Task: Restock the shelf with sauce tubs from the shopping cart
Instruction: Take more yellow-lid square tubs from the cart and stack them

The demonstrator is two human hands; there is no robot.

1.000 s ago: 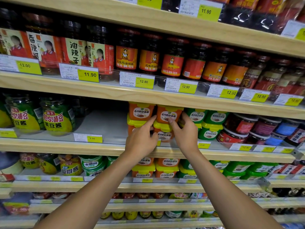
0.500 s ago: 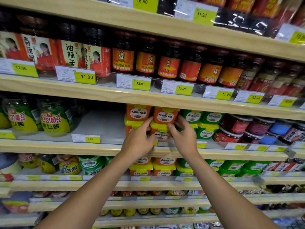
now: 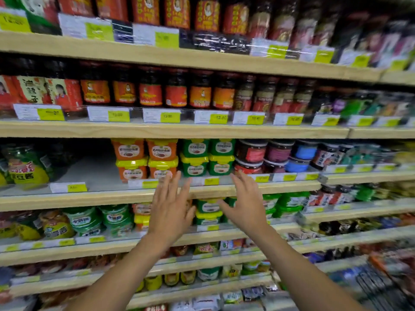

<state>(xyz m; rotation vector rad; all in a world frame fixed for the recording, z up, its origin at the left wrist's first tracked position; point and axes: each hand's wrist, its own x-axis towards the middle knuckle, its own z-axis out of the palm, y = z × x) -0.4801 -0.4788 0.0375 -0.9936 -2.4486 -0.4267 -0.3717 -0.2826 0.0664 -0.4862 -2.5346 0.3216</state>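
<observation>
My left hand point(image 3: 170, 207) and right hand point(image 3: 244, 205) are spread wide, gripping nothing, before the shelf point(image 3: 89, 198) edge. The orange sauce tubs point(image 3: 146, 158) sit stacked on it at eleven o'clock from my left hand, green tubs point(image 3: 207, 157) just beside them.

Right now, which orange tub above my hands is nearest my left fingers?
The lower right orange plastic tub with yellow lid, just above your left hand; others sit higher or leftward.
</observation>
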